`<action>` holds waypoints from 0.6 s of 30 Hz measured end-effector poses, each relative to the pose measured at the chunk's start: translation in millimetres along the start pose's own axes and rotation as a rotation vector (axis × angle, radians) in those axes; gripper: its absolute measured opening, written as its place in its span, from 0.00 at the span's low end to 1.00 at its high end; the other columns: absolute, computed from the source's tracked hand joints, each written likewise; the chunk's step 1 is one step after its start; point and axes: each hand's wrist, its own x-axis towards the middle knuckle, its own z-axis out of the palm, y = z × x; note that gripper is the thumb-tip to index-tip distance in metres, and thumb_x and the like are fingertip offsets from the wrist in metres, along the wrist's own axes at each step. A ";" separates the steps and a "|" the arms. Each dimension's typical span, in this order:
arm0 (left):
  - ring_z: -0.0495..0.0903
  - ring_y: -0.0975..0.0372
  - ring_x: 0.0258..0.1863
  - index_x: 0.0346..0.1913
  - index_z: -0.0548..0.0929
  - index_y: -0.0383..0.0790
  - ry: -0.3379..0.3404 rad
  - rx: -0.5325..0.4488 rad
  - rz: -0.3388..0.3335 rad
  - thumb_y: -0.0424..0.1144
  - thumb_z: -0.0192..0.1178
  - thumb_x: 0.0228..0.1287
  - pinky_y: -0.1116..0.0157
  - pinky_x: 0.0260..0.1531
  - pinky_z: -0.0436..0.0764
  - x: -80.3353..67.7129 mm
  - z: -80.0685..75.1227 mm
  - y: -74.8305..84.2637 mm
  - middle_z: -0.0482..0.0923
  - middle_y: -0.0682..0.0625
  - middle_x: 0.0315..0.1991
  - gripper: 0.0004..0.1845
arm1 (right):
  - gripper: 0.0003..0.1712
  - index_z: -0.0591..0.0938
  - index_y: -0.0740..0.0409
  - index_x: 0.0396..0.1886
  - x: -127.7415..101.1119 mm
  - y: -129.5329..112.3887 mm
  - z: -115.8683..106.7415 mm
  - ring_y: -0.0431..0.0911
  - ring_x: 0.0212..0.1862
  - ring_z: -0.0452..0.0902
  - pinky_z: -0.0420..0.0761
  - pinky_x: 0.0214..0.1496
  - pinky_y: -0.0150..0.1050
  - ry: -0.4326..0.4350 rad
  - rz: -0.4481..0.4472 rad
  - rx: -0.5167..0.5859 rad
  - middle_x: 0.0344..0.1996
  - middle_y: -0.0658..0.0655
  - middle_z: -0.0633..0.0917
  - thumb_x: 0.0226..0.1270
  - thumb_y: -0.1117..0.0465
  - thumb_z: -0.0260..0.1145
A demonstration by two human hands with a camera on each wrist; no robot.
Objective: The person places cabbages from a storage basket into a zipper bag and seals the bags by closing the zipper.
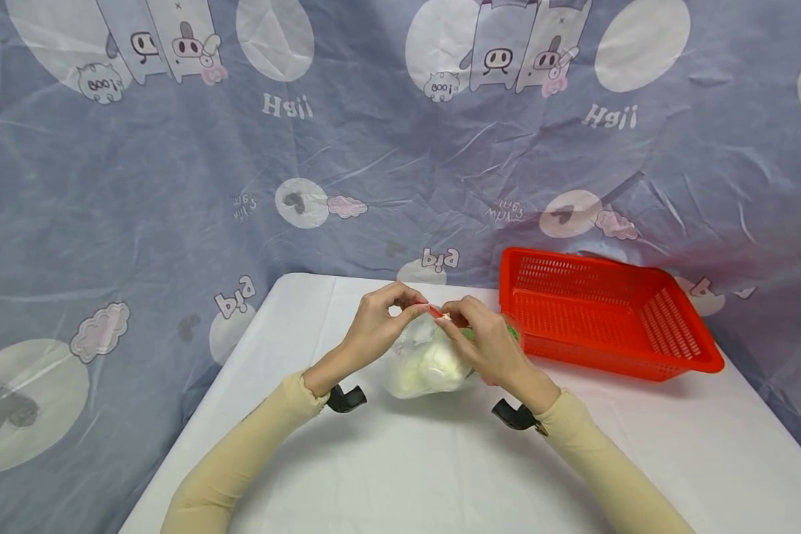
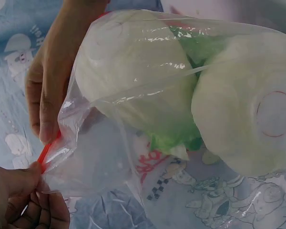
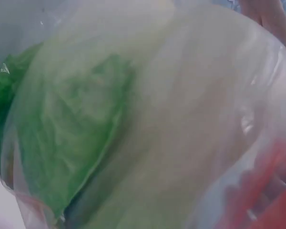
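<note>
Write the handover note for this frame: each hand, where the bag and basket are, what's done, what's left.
Left hand: pinches the red zip strip at the top of the clear plastic bag.
Right hand: pinches the same strip from the other side.
Bag: rests on the white table between the hands, with two pale cabbages and green leaves inside.
Red basket: on the table to the right, apart from the bag; nothing visible in it.
Done: cabbages are in the bag.
Left: whether the zip is shut cannot be told; the bag is not in the basket.

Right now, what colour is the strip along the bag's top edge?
Red; the strip on the clear bag shows best in the left wrist view.
</note>
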 end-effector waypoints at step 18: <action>0.79 0.68 0.30 0.36 0.84 0.44 0.041 -0.017 -0.018 0.39 0.66 0.62 0.68 0.34 0.77 -1.2 6.1 2.8 0.83 0.54 0.30 0.03 | 0.16 0.77 0.69 0.44 -12.9 7.9 28.2 0.52 0.31 0.72 0.74 0.34 0.42 0.220 -0.094 -0.219 0.29 0.59 0.76 0.78 0.59 0.49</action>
